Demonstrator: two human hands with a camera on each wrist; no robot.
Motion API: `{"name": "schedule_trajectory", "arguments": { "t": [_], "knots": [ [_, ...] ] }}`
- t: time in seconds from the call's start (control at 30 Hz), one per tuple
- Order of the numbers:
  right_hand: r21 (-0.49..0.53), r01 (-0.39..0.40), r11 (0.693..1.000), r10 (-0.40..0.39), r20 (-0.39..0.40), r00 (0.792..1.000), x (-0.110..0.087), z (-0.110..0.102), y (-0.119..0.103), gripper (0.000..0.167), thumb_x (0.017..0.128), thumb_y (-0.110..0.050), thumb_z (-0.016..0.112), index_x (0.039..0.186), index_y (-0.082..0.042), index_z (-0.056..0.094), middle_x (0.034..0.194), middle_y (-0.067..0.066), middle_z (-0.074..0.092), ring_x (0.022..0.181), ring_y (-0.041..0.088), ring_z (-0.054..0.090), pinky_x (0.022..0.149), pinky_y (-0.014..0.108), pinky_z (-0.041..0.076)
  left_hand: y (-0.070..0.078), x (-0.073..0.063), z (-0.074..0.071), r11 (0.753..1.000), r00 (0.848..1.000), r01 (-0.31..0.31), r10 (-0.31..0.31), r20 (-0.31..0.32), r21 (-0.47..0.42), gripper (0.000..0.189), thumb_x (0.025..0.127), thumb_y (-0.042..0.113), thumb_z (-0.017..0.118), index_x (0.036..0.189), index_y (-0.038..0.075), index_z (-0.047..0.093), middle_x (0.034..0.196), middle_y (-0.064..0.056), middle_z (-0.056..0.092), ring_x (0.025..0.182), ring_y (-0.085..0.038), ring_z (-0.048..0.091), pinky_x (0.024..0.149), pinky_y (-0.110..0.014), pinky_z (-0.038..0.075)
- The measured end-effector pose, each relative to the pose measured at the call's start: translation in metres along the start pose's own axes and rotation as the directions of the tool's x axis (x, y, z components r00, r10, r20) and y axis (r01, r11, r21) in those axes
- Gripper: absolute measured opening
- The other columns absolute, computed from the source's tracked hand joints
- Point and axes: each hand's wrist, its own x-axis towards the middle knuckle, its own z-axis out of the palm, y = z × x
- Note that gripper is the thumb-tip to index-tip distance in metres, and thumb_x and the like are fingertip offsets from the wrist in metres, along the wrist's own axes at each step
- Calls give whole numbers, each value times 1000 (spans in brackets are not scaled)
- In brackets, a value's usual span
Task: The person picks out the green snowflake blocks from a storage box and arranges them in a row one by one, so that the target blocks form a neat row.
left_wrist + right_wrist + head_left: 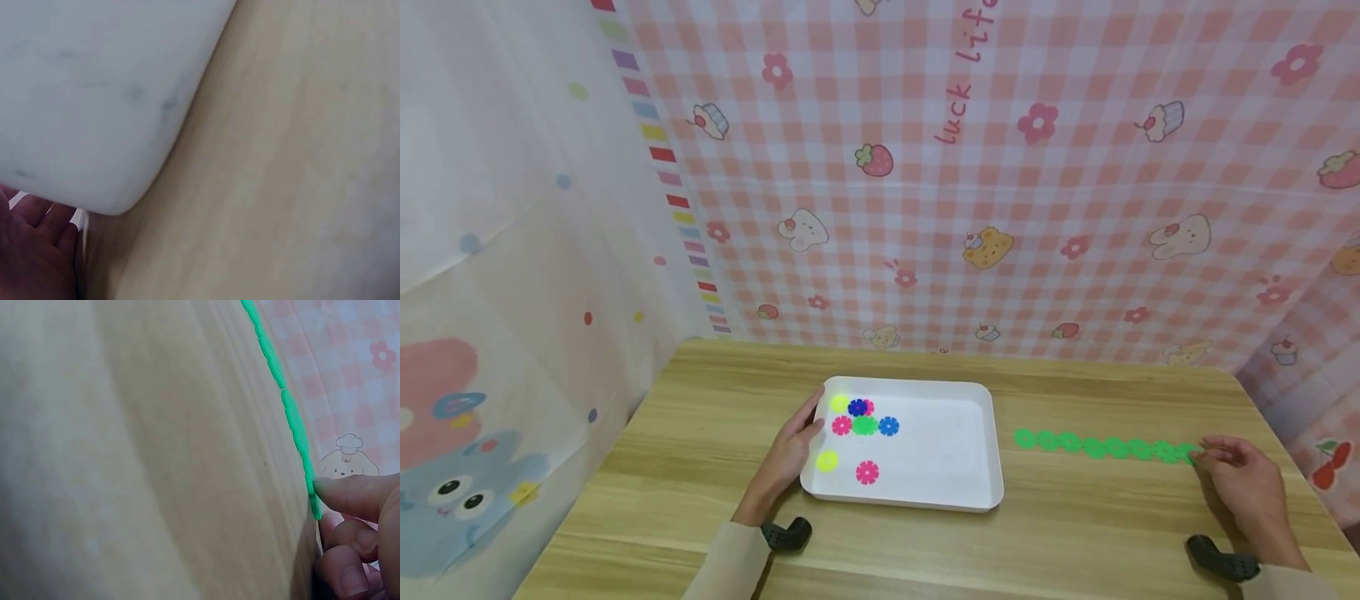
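At the middle of the wood-grain tabletop [895, 550], a white tray [932, 454] with low walls and rounded corners. Inside, toward its left half, flower-shaped pieces: at the near side, a yellow disc [827, 461] and, well apart from it, a pink disc [867, 472]; farther back, in a loose cluster, another yellow one, a dark blue disc [856, 407] partly over a second pink one, a third pink one, green pieces [865, 426] too small to count, and a lighter blue disc [889, 427]. Just beside the tray's right wall, a green chain [1116, 448] of similar discs, laid in a line across the tabletop. Left grip [785, 454] grasping the tray by its left wall, thumb at the rim, fingers along the outside. Right grip [1246, 479] pinching the right end of the chain. Behind the tabletop, a pink-and-white checked cloth [925, 192] with strawberries, cupcakes, flowers and the words "luck life"; to the left, a white cloth [527, 283] with coloured dots and a blue cartoon figure [467, 521].
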Motion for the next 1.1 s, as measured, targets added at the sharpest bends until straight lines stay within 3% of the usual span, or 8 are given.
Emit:
{"name": "schedule_trajectory", "arguments": {
  "t": [0.3,0.7,0.8,0.97,1.1],
  "knots": [
    [15,18,1000,-18,-4,1000,2,1,1,27,92,-24,67,109,-4,63,70,-29,52,67,-7,47,57,14,41,-3,0,0,1000,1000,-4,4,-11,0,53,107,13,33,159,17,24,166,0,18,153,-21,10,124,-45,6],
    [61,-62,996,63,-20,998,1,0,-1,16,93,-28,64,102,-15,66,69,-33,50,67,-9,47,59,12,42,-3,3,1,1000,1000,0,0,-16,10,53,106,13,34,158,18,25,166,-1,18,153,-22,10,124,-46,5],
    [77,-92,993,94,-28,995,-3,1,-5,20,94,-32,63,105,-15,65,69,-32,49,67,-7,47,58,15,42,-3,3,1,1000,1000,2,-2,-11,10,53,107,13,34,158,19,25,166,-1,18,153,-22,10,124,-45,5],
    [72,-99,992,100,-16,995,-12,6,-25,36,96,-38,61,117,-9,61,86,-15,53,72,1,48,57,21,44,-2,2,1,1000,1000,4,-4,-10,-5,52,107,13,33,158,19,26,165,-1,19,153,-21,10,124,-45,6],
    [64,-17,998,14,47,999,-25,15,-50,43,98,-42,56,123,-7,58,104,0,52,79,6,48,58,23,45,-1,1,0,1000,1000,1,-1,-10,1,52,107,14,33,158,19,25,165,-1,19,153,-21,10,124,-45,6]
  ]
}}
